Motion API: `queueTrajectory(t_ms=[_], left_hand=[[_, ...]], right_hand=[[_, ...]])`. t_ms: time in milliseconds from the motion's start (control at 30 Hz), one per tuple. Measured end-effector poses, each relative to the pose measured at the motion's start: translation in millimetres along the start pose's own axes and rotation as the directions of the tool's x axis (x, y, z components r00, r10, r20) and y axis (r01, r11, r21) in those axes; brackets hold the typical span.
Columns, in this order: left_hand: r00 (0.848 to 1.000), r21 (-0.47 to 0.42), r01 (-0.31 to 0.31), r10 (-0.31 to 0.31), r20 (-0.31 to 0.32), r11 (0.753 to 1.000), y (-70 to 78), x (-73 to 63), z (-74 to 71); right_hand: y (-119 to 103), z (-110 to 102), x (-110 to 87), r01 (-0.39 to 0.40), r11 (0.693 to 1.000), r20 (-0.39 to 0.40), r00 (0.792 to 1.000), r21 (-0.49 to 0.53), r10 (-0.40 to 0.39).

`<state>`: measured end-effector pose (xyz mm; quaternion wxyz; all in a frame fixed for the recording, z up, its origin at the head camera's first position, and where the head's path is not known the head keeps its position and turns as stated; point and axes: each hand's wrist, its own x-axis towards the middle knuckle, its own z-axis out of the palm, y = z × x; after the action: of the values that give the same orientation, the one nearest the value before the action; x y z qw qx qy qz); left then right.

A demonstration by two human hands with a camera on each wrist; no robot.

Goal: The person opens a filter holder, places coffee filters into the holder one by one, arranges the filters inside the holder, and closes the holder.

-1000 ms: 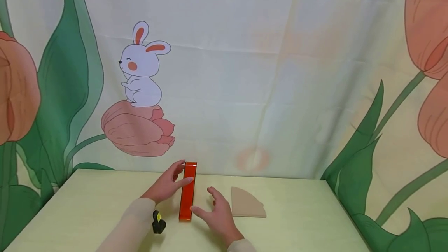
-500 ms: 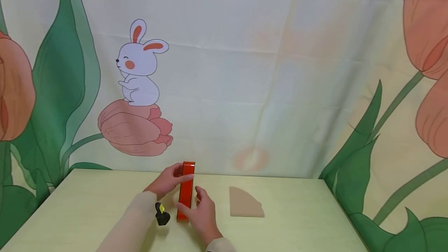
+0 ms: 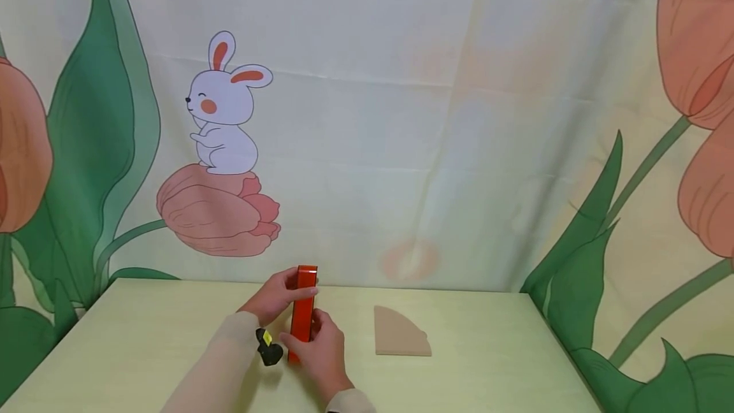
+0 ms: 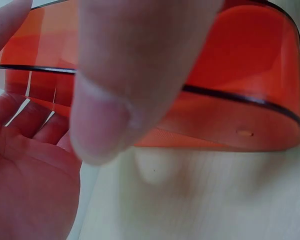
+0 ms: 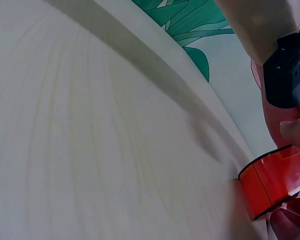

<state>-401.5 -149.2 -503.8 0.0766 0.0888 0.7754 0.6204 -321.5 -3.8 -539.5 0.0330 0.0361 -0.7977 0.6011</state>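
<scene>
A narrow red see-through plastic box (image 3: 302, 320) with rounded corners and dark edges stands on its side on the table. My left hand (image 3: 274, 298) grips its far part, thumb across the upper face. At the near part my right hand (image 3: 324, 350) holds it, with the thumb over the top and fingers along the right side. Close up in the left wrist view, a thumb (image 4: 140, 80) covers the middle of the box (image 4: 255, 55). The right wrist view catches one end of the box (image 5: 270, 180) at its right edge.
To the right lies a flat beige fan-shaped board (image 3: 401, 333) on the pale yellow table (image 3: 470, 362). A small black wrist camera (image 3: 268, 347) sits at my left sleeve. Behind the table hangs a printed curtain (image 3: 355, 145).
My right hand has moved left from beside the box and taken hold of its near part. The left hand has stayed around the far part, its thumb on top. The view has shifted slightly.
</scene>
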Motion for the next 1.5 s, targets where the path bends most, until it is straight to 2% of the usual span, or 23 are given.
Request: queueTrajectory(t_ms=[267,400,600,733,867,1000,1133,1367,1500], left_hand=[[1.000,-0.011,0.016,-0.016,-0.012,1.000,4.0,-2.6,0.7],[0.999,0.012,0.031,-0.030,-0.043,0.999,7.3,-5.2,1.9],[0.994,0.037,0.048,-0.045,-0.096,0.998,12.2,-9.3,5.9],[0.991,0.062,0.016,-0.007,-0.131,0.998,20.6,-18.4,10.8],[0.990,0.093,0.008,0.005,-0.141,0.996,29.9,-30.2,13.8],[0.996,0.101,-0.010,0.019,-0.091,0.995,35.9,-42.9,14.2],[0.998,0.109,-0.061,0.063,-0.016,0.992,39.7,-56.1,12.5],[0.984,0.113,-0.158,0.147,0.100,0.981,37.7,-77.1,6.0],[0.975,0.116,-0.170,0.150,0.163,0.979,33.0,-87.7,3.0]], right_hand=[[-5,1,1.0,0.004,0.998,-0.036,0.999,-0.070,-0.007],[-6,-1,2.9,0.018,0.995,-0.042,0.999,-0.094,-0.022],[-10,-11,1.8,0.045,0.995,-0.009,0.999,-0.092,-0.046],[-15,-21,-0.6,0.079,0.991,0.020,0.997,-0.104,-0.077],[-17,-31,-2.7,0.089,0.987,0.054,0.995,-0.131,-0.083],[-19,-44,-6.3,0.095,0.985,0.075,0.994,-0.147,-0.085],[-21,-59,-9.9,0.094,0.985,0.097,0.992,-0.142,-0.081],[-23,-85,-13.5,0.109,0.986,0.191,0.978,-0.124,-0.084],[-25,-98,-16.7,0.076,0.991,0.245,0.968,-0.114,-0.046]])
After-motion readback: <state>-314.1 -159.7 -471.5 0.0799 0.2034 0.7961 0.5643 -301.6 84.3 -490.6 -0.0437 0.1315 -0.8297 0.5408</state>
